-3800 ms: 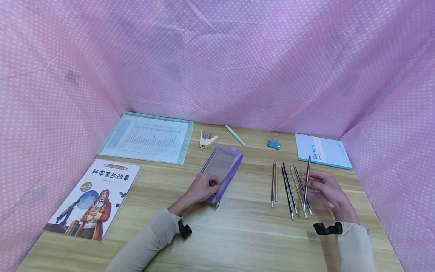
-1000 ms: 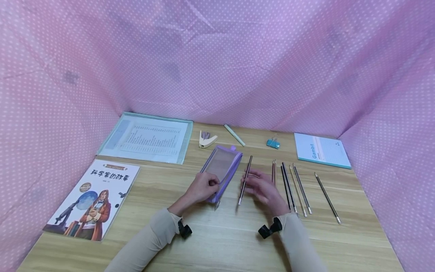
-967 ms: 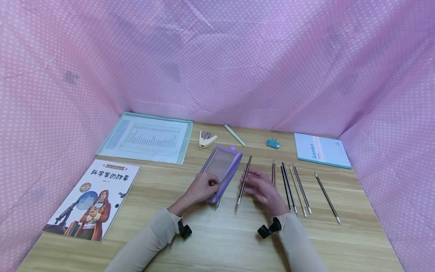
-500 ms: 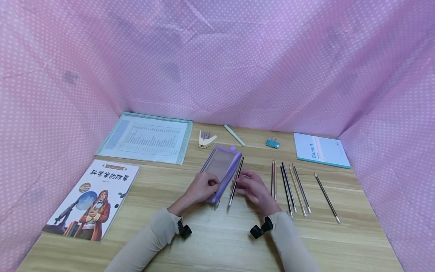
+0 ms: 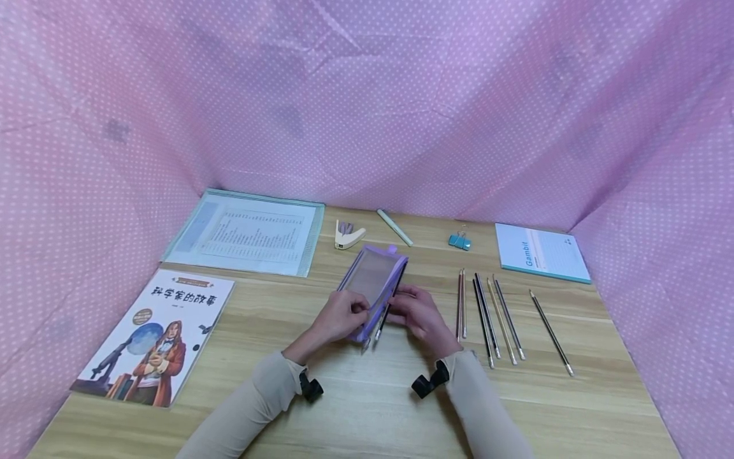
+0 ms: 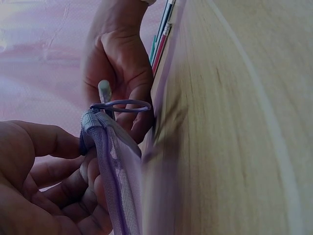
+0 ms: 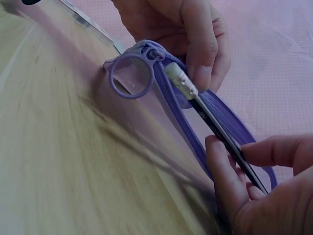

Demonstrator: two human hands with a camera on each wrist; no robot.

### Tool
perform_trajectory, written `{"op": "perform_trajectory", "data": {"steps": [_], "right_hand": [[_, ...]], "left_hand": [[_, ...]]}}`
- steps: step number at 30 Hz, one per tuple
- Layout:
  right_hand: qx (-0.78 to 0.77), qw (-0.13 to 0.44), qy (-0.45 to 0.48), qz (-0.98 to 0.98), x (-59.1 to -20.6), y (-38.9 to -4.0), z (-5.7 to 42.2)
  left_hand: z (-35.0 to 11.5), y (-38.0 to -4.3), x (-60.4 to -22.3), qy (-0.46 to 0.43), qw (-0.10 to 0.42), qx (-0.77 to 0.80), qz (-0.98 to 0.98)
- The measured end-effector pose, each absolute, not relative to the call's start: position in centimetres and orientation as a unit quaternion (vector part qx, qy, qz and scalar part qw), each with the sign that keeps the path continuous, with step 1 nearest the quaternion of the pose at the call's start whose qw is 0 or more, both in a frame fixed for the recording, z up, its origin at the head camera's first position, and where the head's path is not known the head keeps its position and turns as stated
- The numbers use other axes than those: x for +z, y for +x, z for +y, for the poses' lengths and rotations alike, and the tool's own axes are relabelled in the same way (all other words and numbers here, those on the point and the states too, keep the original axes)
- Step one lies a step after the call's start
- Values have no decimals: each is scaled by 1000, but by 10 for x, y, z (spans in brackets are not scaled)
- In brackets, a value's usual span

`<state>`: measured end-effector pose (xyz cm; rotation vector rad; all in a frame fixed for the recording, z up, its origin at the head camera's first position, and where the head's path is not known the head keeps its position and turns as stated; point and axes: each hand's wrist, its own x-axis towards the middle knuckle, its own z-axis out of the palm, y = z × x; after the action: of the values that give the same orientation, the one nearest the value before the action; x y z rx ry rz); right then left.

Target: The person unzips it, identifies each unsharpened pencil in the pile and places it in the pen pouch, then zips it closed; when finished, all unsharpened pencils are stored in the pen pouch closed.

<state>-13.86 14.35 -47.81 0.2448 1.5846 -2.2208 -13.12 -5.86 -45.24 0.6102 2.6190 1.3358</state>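
Observation:
My left hand (image 5: 344, 315) pinches the near end of a purple mesh pencil case (image 5: 369, 274), whose zipper side faces right. In the right wrist view the zipper stands unzipped, with a ring pull (image 7: 131, 76) at its near end. Between thumb and fingers my right hand (image 5: 421, 315) holds a dark striped pencil (image 7: 220, 129). The pencil lies along the zipper opening, its white eraser end toward me, near the ring pull. In the left wrist view the eraser (image 6: 104, 90) shows just behind the pull, and the right fingers partly hide the shaft.
Several pencils (image 5: 484, 315) lie to the right, with one dark pencil (image 5: 552, 333) apart from them. Behind are a stapler (image 5: 348, 237), a pale green pen (image 5: 394, 227), a teal binder clip (image 5: 460, 241) and a notebook (image 5: 541, 253). A document folder (image 5: 249, 233) and a book (image 5: 157, 335) lie left.
My right hand lifted the dark pencil from the group at the right and carried it left to the pencil case's opening. One other pencil now lies apart. The left hand kept its hold.

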Motion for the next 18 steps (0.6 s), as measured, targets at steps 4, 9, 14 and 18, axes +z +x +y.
{"op": "perform_trajectory", "data": {"steps": [4,9,14,18], "right_hand": [[-792,188,105,572,-476,-140,140],[-784,171,124,584,-474,-140,136],[-783,162,123,587,-472,-142,131],[-783,166,127,586,-471,-143,129]], "left_hand": [[-58,-131,-452,202,70,444,870],[-58,-131,-453,204,68,444,870],[-59,-132,-454,210,67,444,869],[-58,-131,-454,214,66,442,869]]}}
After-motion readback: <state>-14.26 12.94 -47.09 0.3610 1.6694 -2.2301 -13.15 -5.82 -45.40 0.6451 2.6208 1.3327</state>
